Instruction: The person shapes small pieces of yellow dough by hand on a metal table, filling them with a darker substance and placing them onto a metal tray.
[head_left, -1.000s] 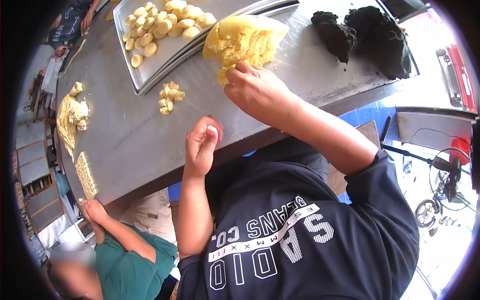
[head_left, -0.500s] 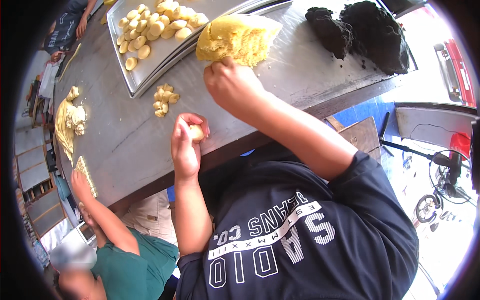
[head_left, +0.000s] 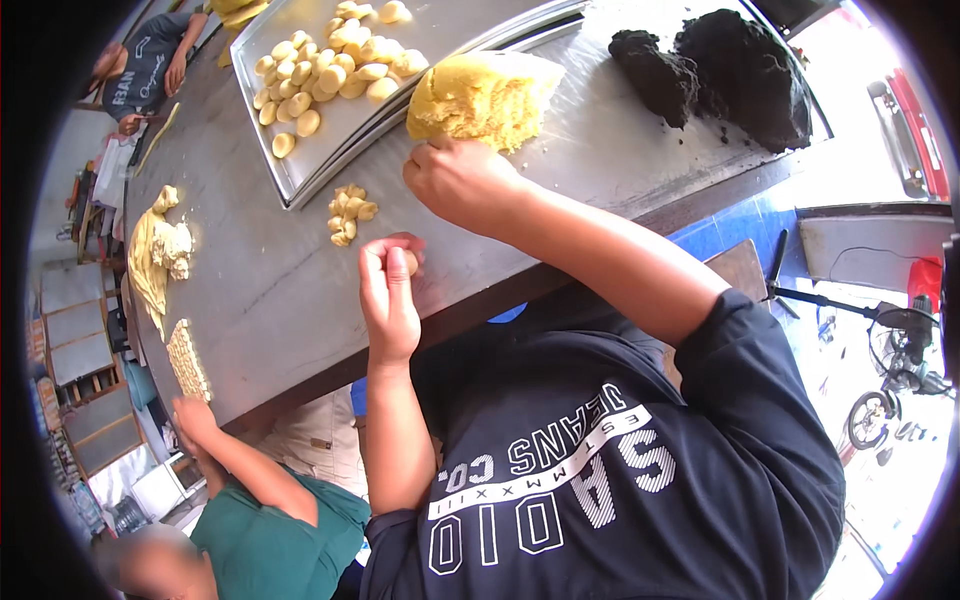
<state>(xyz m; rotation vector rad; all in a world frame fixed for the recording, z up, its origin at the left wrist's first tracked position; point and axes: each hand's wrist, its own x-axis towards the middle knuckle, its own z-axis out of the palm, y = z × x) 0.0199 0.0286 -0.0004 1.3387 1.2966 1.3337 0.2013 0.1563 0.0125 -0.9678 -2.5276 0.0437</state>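
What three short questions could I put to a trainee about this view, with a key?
1. True or false: the right hand is at the near edge of the yellow mass.
2. What fills part of the metal tray beyond that mass's left side? A: blue cups; B: pale rounds; C: folded cloths.
3. Fill in: the small pale cluster lies directly on the ____.
Key: 1 true; 2 B; 3 table.

Tabletop (head_left: pixel 250 300) is looking like scuffed metal, tray (head_left: pixel 294 172) far left is gleaming like smooth metal. Dough balls (head_left: pixel 328 80) are looking satiny, yellow dough (head_left: pixel 490 100) is showing rough crumb, black lump (head_left: pixel 755 85) far right is looking matt. Table edge (head_left: pixel 490 293) is maybe passing for wood, kinda shadowy there.
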